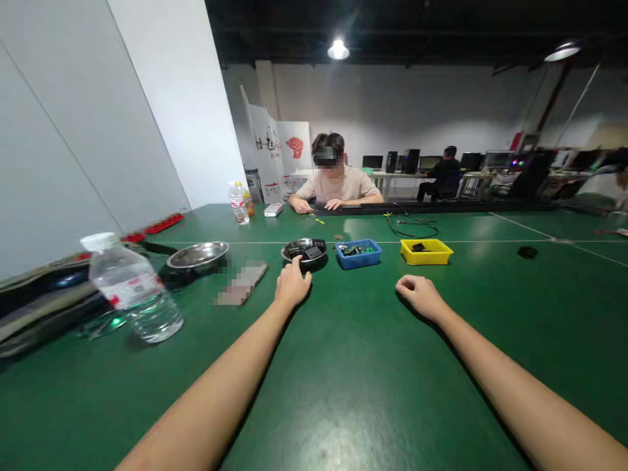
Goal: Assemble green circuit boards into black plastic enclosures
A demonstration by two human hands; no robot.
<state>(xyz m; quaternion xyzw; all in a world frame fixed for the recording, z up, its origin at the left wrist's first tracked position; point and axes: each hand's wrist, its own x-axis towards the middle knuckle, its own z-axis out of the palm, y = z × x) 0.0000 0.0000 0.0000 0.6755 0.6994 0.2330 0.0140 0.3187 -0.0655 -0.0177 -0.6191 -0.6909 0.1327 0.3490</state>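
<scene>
Green, glossy tabletop (pixel 324 373) fills the foreground, with white panels (pixel 267 163) and desks of computer monitors behind it. Beyond the far edge sits a co-worker in a pale shirt (pixel 338 186), both hands low at the table.

The left hand (pixel 293 288) is at the near rim of a round, shiny metal bowl (pixel 283 254) that holds black, blocky parts (pixel 313 252). Its index finger points forward over the rim and the other fingers are bent; whether it presses on a part, I cannot tell. The right hand (pixel 420 297) rests on the tabletop, just short of a yellow rectangular plastic tray (pixel 426 260) with a small black piece (pixel 419 247) inside. Its fingers curl loosely, and nothing shows in them; whether the tips meet is unclear. Between these containers, a blue rectangular plastic tray (pixel 360 261) holds small green and metallic pieces (pixel 354 250).

No joined piece can be made out near the hands and all three containers hold pieces, so the handling seems at an early stage.

Dark brushed characters and a red fist emblem (pixel 295 147) mark the panels, and a clear plastic bottle with a white cap (pixel 157 317) wears a red-and-white label (pixel 128 288); none of the writing is legible.
</scene>
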